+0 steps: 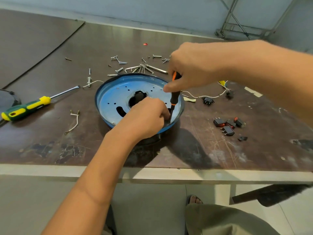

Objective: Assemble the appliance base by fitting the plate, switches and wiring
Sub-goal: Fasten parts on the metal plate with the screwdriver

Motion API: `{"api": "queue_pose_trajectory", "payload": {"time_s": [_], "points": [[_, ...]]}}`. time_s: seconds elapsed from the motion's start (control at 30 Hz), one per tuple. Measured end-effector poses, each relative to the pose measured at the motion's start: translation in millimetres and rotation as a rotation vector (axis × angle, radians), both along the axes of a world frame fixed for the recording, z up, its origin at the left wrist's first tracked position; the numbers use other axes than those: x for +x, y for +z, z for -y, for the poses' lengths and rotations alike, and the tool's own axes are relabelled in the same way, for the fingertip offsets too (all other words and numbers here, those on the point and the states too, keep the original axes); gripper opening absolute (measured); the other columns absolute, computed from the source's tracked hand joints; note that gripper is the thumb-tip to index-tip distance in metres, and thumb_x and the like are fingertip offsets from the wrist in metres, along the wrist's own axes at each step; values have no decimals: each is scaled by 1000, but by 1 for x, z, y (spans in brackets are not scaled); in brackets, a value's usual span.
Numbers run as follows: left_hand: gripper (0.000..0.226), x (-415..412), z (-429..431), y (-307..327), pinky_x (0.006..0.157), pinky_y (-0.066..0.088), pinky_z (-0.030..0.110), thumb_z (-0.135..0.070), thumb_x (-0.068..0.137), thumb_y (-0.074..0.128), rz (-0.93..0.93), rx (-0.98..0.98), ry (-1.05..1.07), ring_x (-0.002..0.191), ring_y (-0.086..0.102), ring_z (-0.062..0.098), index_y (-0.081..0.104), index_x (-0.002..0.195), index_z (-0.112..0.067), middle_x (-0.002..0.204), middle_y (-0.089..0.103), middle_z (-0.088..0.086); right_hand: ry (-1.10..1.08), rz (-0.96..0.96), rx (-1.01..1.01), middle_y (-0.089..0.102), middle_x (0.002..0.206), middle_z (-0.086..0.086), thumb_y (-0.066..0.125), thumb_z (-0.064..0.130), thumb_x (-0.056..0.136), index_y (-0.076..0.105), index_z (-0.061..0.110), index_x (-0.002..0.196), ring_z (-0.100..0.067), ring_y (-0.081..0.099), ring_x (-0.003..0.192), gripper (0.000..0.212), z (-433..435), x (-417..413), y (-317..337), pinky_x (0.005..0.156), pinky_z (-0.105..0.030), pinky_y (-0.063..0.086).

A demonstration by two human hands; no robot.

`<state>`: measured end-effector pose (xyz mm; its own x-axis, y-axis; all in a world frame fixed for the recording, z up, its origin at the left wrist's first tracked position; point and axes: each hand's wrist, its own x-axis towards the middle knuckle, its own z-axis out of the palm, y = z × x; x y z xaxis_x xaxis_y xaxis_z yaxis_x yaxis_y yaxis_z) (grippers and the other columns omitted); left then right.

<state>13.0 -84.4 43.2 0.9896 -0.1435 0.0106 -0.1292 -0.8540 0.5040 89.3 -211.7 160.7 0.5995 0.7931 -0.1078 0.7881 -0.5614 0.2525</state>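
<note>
A round blue appliance base (pixel 108 92) sits mid-table with a pale perforated plate (pixel 118 97) inside it. My right hand (pixel 191 68) grips an orange-and-black screwdriver (pixel 174 97), held nearly upright with its tip at the plate's near right rim. My left hand (pixel 147 116) rests inside the base beside the tip, fingers curled there; what they pinch is hidden. Several black and red rocker switches (pixel 227 125) lie to the right. A white wire (pixel 206 96) runs from the base to a black socket (pixel 208 100).
A green-and-yellow flat screwdriver (pixel 28 106) lies at left, with a short white wire (pixel 75 122) near it. Loose screws and hex keys (pixel 142 67) are scattered behind the base. A dark round part (pixel 8 99) sits at the left edge. The table's front edge (pixel 152 173) is close.
</note>
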Motion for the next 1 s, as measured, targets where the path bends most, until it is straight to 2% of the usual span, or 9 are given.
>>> {"api": "queue_pose_trajectory", "payload": {"time_s": [0.1,0.2,0.27,0.37,0.5,0.63,0.73,0.83,1.0], "points": [[47,0,0,1,93,53,43,3,87,45,-13,0,6,108,61,25,76,109,-25,120,68,0,-48,48,-144,51,59,-3,52,65,91,52,14,72,-22,47,54,55,-1,2,3,50,-31,34],[49,1,0,0,94,54,43,5,86,45,-38,-10,10,109,61,25,76,109,-27,123,66,0,7,-192,-235,60,82,7,63,51,91,49,27,99,-13,56,70,29,-2,1,13,57,-29,38],[48,2,-1,0,94,54,42,3,88,45,-48,-19,32,109,60,25,75,110,-28,126,64,0,116,-196,-200,57,76,12,65,41,93,53,28,95,-4,51,65,18,-4,-3,14,56,-23,33],[49,1,-1,-1,95,54,41,4,89,44,-35,-32,29,109,61,23,75,111,-27,126,66,-1,168,-48,-106,50,56,1,59,45,95,58,11,74,-12,43,51,40,-8,1,4,49,-28,31],[51,2,-2,-3,95,54,44,5,87,45,-22,-20,1,110,61,25,75,113,-26,123,68,0,-151,-68,-173,56,38,2,54,56,94,65,11,73,-19,55,42,51,-7,6,6,47,-26,41],[51,4,-4,-7,94,54,44,5,85,46,-22,-39,-5,109,61,28,76,112,-27,121,69,2,-99,-281,-211,65,72,2,66,44,91,50,25,102,-15,63,61,28,2,7,17,58,-33,52],[51,6,-5,-6,94,54,44,4,84,47,-29,-43,-2,109,62,28,76,111,-28,121,68,2,4,-95,-178,54,64,4,57,52,93,55,21,83,-13,49,58,33,3,2,12,51,-27,33],[52,5,-3,-5,92,55,45,5,85,46,-29,-32,-5,107,62,28,76,112,-27,120,69,3,-78,61,-204,49,54,-5,47,62,95,56,13,66,-23,43,51,57,0,2,6,49,-30,35],[52,5,-4,-6,91,55,44,5,83,46,-20,-24,3,107,62,29,77,109,-28,120,69,2,-159,-325,-242,66,85,-10,64,52,90,45,25,109,-29,63,68,38,0,-2,18,58,-41,52]]}}
